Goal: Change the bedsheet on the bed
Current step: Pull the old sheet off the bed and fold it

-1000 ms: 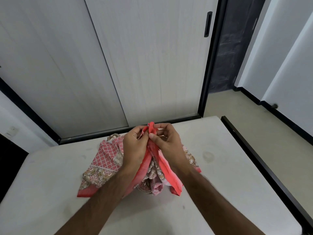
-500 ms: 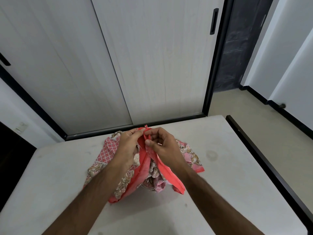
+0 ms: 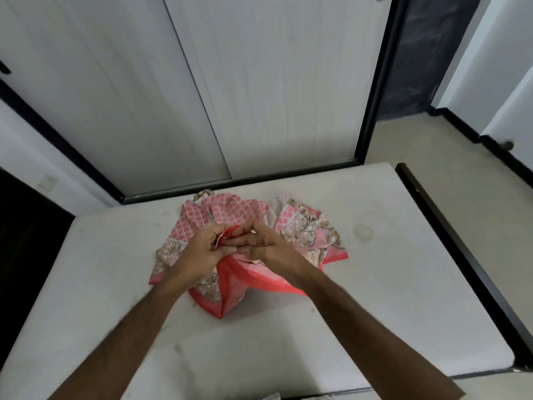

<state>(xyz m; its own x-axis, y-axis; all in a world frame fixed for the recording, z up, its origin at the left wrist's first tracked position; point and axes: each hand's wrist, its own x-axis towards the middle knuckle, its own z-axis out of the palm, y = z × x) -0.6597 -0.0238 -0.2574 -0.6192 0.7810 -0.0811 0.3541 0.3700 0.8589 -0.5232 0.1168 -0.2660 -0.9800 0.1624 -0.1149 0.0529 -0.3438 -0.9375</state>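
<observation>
a: where does the bedsheet lie from the hands?

b: right under and beyond them; it sits bunched in a heap on the bare mattress, toward the far edge by the sliding wardrobe doors; most of the patterned bulk lies past the knuckles, with a red border fold hanging toward the person.

a: and the hands themselves?

b: together, over the middle of the heap; the left hand is closed on the red edge, the right hand pinches the same edge just beside it, fingertips touching the left.

a: does the heap have a long axis?

b: roughly left to right across the bed, though it is too crumpled to be sure.

a: which hand is nearer?

b: neither by much; both are on the cloth; i judge the coming move depends on drawing that shared edge apart sideways, along that axis, to find the sheet's width.
</observation>
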